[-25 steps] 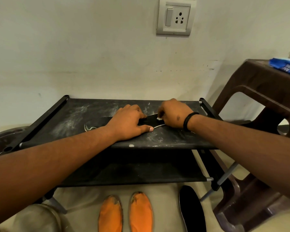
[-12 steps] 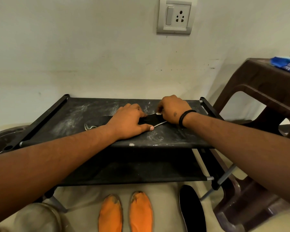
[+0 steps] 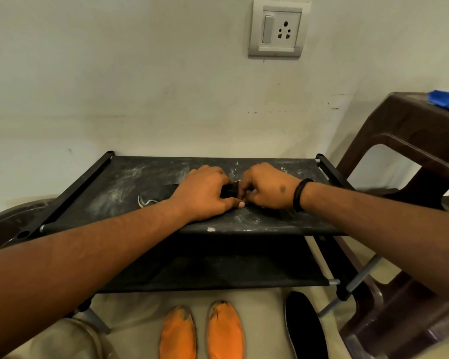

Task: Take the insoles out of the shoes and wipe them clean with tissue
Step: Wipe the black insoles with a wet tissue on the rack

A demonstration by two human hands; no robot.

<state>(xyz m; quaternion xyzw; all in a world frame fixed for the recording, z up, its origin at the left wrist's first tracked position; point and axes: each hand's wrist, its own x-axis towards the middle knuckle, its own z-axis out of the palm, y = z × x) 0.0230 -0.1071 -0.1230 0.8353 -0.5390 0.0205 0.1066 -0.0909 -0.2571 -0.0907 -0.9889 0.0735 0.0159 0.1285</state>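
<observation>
Black flat insole [image 3: 158, 195] is lying on the dusty top shelf of the black fabric shoe rack [image 3: 94, 193], its toe showing left of the left hand [image 3: 204, 194], which is pressing flat, fingers together. The right hand [image 3: 266, 189] is curling its fingers onto the covered end; any tissue is hidden. Two orange insoles [image 3: 201, 332] and another black insole [image 3: 305, 326] are lying on the floor, a brown plastic stool [image 3: 410, 141] standing right.

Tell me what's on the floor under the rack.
Below the rack, two orange insoles lie side by side, with a black insole to their right. The lower shelf hides the floor farther back, so anything there cannot be seen.
</observation>
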